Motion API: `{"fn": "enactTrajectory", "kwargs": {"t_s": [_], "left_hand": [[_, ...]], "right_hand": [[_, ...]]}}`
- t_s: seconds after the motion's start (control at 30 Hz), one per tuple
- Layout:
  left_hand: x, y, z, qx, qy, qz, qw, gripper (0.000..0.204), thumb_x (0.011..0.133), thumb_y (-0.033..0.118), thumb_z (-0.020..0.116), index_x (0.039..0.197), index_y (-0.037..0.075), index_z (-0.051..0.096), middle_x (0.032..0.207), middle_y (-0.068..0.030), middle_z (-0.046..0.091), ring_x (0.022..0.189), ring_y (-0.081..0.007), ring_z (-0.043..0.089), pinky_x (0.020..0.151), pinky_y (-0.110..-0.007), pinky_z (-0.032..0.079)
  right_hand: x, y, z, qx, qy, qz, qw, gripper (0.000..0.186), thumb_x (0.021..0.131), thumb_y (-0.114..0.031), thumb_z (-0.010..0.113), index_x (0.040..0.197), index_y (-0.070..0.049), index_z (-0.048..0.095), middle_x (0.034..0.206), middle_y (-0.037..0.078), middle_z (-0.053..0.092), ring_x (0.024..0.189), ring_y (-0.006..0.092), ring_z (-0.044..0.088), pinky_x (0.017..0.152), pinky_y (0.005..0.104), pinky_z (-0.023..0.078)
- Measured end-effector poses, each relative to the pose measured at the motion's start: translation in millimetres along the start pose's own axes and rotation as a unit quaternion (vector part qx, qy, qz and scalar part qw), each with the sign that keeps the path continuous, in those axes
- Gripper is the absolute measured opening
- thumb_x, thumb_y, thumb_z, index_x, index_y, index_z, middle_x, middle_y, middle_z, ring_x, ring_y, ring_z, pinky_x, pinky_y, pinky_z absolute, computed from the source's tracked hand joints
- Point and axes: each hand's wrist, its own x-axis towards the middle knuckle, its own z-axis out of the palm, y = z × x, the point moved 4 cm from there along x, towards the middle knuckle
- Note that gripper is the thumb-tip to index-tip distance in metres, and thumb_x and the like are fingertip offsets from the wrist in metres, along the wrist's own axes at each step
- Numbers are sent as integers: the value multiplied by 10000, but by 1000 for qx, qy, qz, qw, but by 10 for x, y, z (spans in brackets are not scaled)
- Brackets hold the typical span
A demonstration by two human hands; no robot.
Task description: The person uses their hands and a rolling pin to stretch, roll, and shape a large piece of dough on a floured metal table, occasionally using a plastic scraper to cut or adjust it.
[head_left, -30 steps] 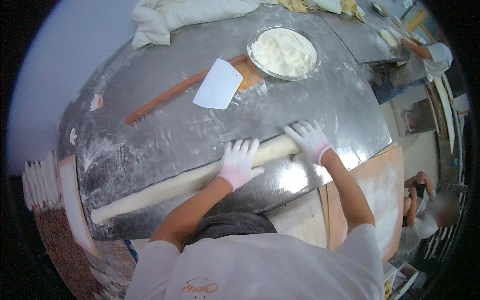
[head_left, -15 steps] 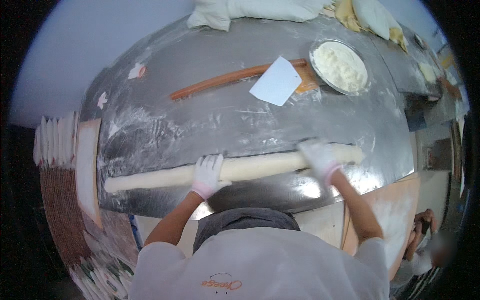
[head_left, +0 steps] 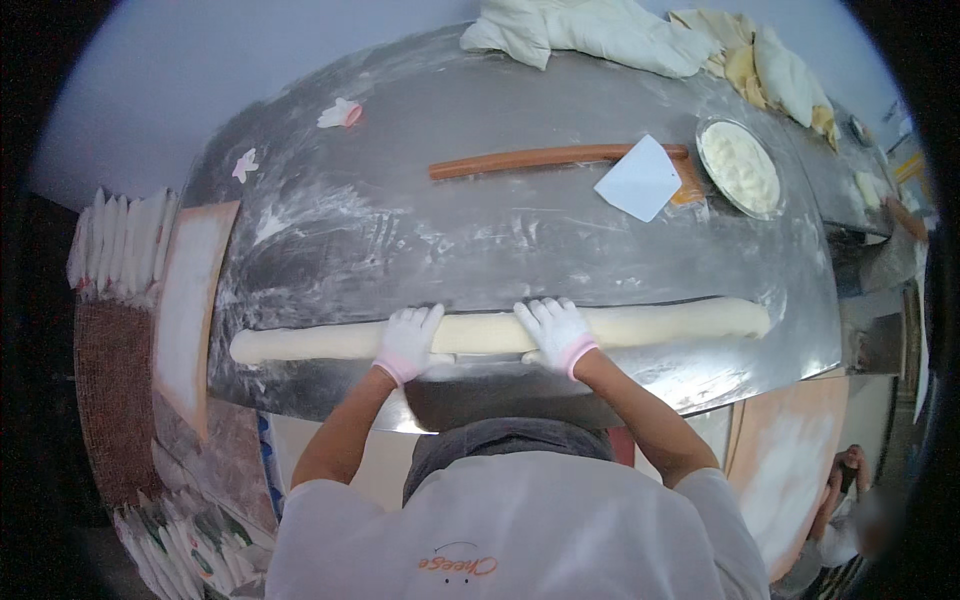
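hands closer together | left hand (head_left: 408, 341), right hand (head_left: 553, 331) flat on dough log (head_left: 640, 325)

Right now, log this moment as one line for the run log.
left hand: flat on dough log | right hand: flat on it | table: floured steel | behind: rolling pin, scraper, flour bowl

Two white-gloved hands, left hand (head_left: 408, 343) and right hand (head_left: 555, 331), palms down on a long dough roll (head_left: 660, 324), floured steel table (head_left: 400, 240), wooden rolling pin (head_left: 540, 159), white scraper (head_left: 640, 178), bowl of flour (head_left: 740, 167) behind
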Motion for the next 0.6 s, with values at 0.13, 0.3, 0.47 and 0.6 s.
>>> {"fn": "enactTrajectory", "kwargs": {"t_s": [0.13,0.3,0.47,0.6], "left_hand": [[-470,-811,73,19,52,28,998,933,634,578,725,1316,12,432,1131,-161,577,1073,-321,540,1010,-479,334],[-893,-1481,226,-7,53,20,998,933,655,611,696,1323,16,431,1154,-155,577,1101,-306,534,1018,-473,332],[-1181,-2164,400,-21,5,-19,1000,923,678,620,674,1346,35,422,1168,-159,564,1125,-300,513,1015,-460,328],[-1258,-2453,462,8,81,8,997,888,667,613,676,1287,13,465,1153,-159,580,1102,-310,523,966,-450,364]], "right_hand": [[171,-196,6,0,-36,45,998,870,661,-479,758,1342,-62,413,1103,139,566,1043,304,527,925,437,377],[710,-985,191,-33,77,-44,996,867,651,-458,771,1334,-59,418,1085,129,559,1030,308,524,911,449,378],[1027,-1481,329,-3,-2,24,1000,865,655,-429,775,1342,-57,404,1156,138,537,1119,319,497,987,465,350],[1517,-2113,359,-6,4,-7,1000,853,662,-410,771,1340,-53,397,1186,146,530,1153,321,491,1021,460,337]]}}
